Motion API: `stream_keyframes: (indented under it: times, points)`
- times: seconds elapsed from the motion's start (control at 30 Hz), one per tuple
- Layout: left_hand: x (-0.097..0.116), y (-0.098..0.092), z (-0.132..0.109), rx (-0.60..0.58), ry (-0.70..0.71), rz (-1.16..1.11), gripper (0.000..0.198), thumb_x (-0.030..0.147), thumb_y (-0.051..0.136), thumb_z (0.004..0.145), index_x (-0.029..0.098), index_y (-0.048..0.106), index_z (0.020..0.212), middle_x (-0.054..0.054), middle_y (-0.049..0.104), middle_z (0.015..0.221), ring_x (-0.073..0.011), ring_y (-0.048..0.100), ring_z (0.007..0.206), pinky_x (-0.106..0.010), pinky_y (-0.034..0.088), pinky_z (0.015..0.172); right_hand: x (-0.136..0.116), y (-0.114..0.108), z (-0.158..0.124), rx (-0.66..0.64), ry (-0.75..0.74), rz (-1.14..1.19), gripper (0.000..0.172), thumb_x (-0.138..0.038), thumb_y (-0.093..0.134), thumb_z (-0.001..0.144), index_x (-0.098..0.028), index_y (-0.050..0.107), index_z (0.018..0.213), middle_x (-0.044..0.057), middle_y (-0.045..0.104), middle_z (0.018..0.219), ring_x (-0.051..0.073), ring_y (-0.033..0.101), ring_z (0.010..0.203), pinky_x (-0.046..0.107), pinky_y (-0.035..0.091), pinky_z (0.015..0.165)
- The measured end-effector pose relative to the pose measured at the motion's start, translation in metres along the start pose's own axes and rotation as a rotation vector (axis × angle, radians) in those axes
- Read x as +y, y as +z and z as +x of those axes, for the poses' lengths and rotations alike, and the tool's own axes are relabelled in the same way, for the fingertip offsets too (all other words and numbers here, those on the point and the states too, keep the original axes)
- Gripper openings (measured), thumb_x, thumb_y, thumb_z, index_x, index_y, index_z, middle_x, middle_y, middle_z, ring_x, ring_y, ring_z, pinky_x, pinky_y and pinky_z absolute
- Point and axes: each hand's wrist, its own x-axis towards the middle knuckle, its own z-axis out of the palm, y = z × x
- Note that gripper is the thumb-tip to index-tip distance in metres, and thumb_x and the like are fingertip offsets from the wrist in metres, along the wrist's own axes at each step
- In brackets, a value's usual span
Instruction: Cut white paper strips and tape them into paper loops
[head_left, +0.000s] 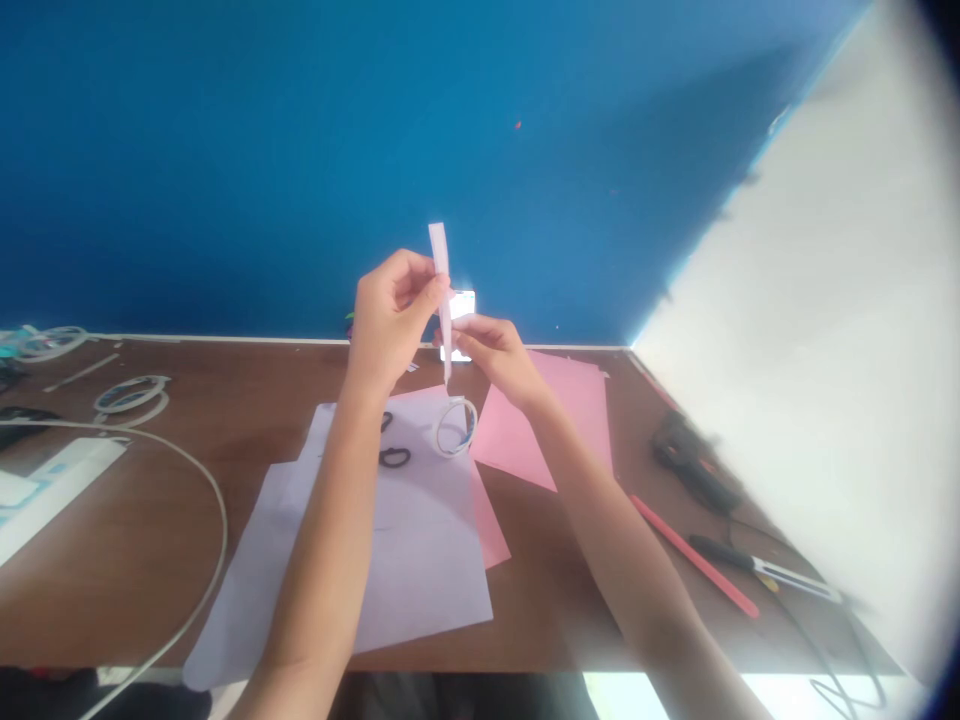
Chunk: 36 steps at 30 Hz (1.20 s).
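My left hand [391,318] and my right hand [493,352] are raised above the brown table [135,540], both pinching a narrow folded strip of pale paper [441,262] that stands nearly upright between them. The left fingers grip it near the middle, the right fingers a little lower. Below the hands lies a roll of tape [457,427] on white paper sheets [420,560]. Black scissors [393,455] lie on the same sheets, partly hidden by my left forearm.
Pink paper [562,420] lies to the right of the white sheets. A glue gun [686,460], a red stick [694,558] and a cutter [780,573] lie at the right. Tape rolls [131,395], a white cable [214,500] and a white box [52,480] sit at the left. A blue wall stands behind.
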Motion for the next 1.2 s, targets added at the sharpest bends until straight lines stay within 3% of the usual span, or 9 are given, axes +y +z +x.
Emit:
stream_keyframes:
  times: [0.4,0.8,0.97,1.1,1.2]
  points:
    - [0.001,-0.001,0.000,0.055,0.011,0.007,0.015,0.034,0.064,0.083,0.020,0.060,0.084,-0.003,0.069,0.082,-0.0148,0.067,0.081,-0.025,0.052,0.069,-0.011,0.000,-0.004,-0.069,0.008,0.014,0.019,-0.032,0.055,0.088,-0.022,0.072,0.086,0.001,0.069,0.086,0.018,0.063,0.089,0.034,0.049,0.086]
    - [0.001,-0.003,0.000,0.037,-0.024,-0.009,0.017,0.037,0.064,0.083,0.021,0.060,0.087,-0.002,0.068,0.079,-0.0130,0.065,0.071,-0.024,0.050,0.062,-0.005,-0.003,-0.003,-0.049,-0.005,-0.104,0.023,-0.040,0.057,0.089,-0.020,0.068,0.083,0.002,0.068,0.086,0.017,0.061,0.084,0.032,0.048,0.081]
    - [-0.001,-0.003,-0.001,-0.070,-0.055,-0.017,0.020,0.039,0.066,0.081,0.021,0.064,0.087,-0.003,0.068,0.079,-0.0163,0.066,0.076,-0.025,0.050,0.063,-0.003,-0.004,-0.002,0.004,-0.027,-0.112,0.022,-0.038,0.058,0.087,-0.020,0.067,0.081,0.001,0.066,0.081,0.016,0.060,0.081,0.031,0.047,0.078]
    - [-0.004,-0.003,-0.003,-0.188,-0.052,0.039,0.017,0.037,0.065,0.080,0.020,0.066,0.078,-0.003,0.067,0.077,-0.0180,0.064,0.078,-0.026,0.050,0.065,-0.002,-0.004,-0.001,0.071,-0.028,-0.116,0.023,-0.039,0.059,0.086,-0.019,0.066,0.079,0.000,0.064,0.077,0.015,0.059,0.076,0.030,0.047,0.073]
    - [-0.006,-0.003,-0.004,-0.212,-0.050,0.093,0.016,0.034,0.063,0.080,0.020,0.066,0.072,-0.003,0.066,0.074,-0.0176,0.061,0.075,-0.027,0.049,0.064,-0.002,-0.004,0.000,0.123,-0.020,-0.137,0.024,-0.041,0.059,0.086,-0.019,0.066,0.078,0.001,0.064,0.076,0.015,0.059,0.076,0.029,0.047,0.071]
